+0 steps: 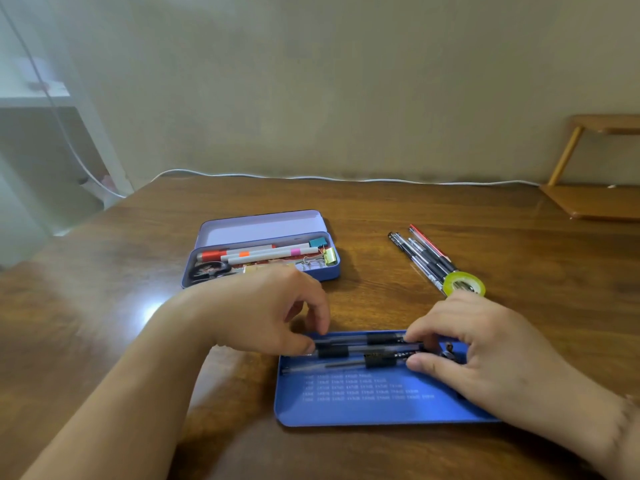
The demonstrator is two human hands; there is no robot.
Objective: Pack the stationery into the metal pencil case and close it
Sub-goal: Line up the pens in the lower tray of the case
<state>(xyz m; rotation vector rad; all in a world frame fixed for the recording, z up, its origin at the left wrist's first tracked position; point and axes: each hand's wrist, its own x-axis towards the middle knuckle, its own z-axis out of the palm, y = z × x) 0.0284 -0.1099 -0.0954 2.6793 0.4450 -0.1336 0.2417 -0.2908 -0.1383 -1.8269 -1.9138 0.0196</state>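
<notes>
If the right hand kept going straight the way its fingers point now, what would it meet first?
The right hand points left along the pens it pinches in the blue case. Straight on, it would probably meet the left hand fingertips at the pens' other end.

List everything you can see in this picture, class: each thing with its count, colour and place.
Blue case: one, open, near edge of table.
Pens in blue case: several, clear and black.
Purple case: one, open, further back, filled with stationery.
Loose pens: several, black, one red, right.
Tape roll: one, yellow-green, beside loose pens.
Table: one, brown wood.
Cable: one, white, along wall.
Left hand: fingers on pens.
Right hand: fingers on pens.
</notes>
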